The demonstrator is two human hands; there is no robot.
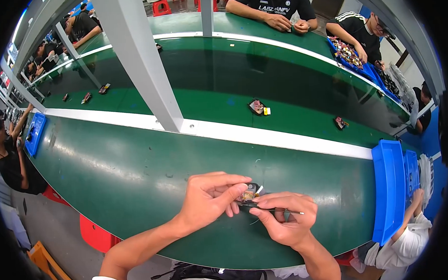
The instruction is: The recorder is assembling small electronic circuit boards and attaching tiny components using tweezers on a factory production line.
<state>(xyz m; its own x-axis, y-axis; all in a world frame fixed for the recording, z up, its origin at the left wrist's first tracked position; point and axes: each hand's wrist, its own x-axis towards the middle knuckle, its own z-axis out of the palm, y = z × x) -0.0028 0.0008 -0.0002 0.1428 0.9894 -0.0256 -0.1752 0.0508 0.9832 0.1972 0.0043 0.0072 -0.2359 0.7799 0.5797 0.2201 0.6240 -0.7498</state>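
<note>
Over the green bench top, my left hand (206, 196) is closed on a small black electronic housing (250, 190), gripping it between thumb and fingers. Inside the housing a reddish circuit board shows in part, and a small white piece stands out at its right edge. My right hand (292, 217) pinches a thin dark tool (288, 211), whose pale end sticks out to the right past the fingers. The right fingertips meet the lower right edge of the housing. What the tool's other end touches is hidden by the fingers.
Beyond a white rail, a green conveyor carries several small board assemblies, one (258, 107) straight ahead. A grey post (140, 64) rises at its edge. A long blue tray (387, 193) stands at right. Co-workers sit across and at both sides; a blue bin (347, 61) of parts lies far right.
</note>
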